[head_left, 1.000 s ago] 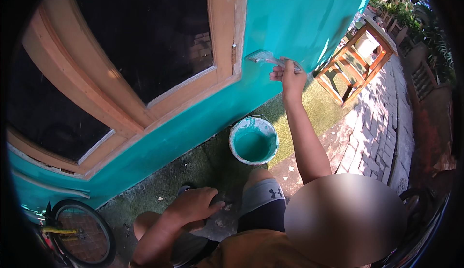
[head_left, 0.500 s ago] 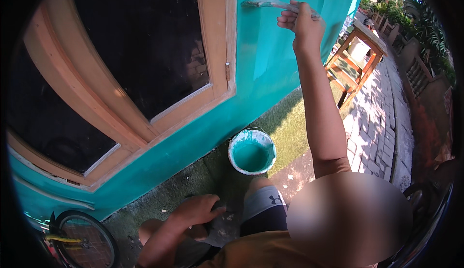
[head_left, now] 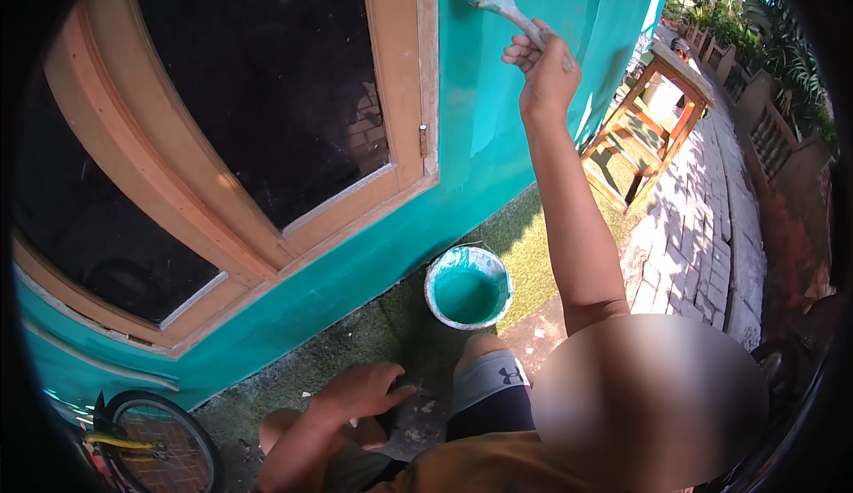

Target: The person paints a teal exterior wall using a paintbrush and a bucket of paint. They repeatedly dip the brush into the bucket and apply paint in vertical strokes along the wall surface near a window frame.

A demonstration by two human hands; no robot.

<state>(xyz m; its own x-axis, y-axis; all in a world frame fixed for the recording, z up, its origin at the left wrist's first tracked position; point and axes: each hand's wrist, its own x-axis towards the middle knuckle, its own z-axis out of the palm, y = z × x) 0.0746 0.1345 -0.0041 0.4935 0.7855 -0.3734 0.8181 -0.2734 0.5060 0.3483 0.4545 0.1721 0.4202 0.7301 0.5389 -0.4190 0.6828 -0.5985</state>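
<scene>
With my right arm stretched up toward the teal wall (head_left: 506,111), my right hand (head_left: 549,75) grips the handle of a paintbrush (head_left: 498,2). The brush is smeared with pale and teal paint. Its bristles touch the wall just right of the wooden window frame (head_left: 428,67). Below, on the ground by the wall, stands a white bucket (head_left: 506,302) holding teal paint, its rim streaked with drips. My left hand (head_left: 362,393) is low near my knee, left of the bucket, holding nothing visible, with thumb and fingers apart.
Dark glass panes (head_left: 267,84) fill the window at left. A bicycle wheel (head_left: 209,440) stands at the lower left. A wooden stool (head_left: 644,129) is at the right, beside a brick path (head_left: 693,235). Plants (head_left: 791,75) grow farther off.
My right hand has moved slightly down and left. The paintbrush has tilted, so its bristles now sit higher on the wall beside the frame. My left hand stays nearly in place.
</scene>
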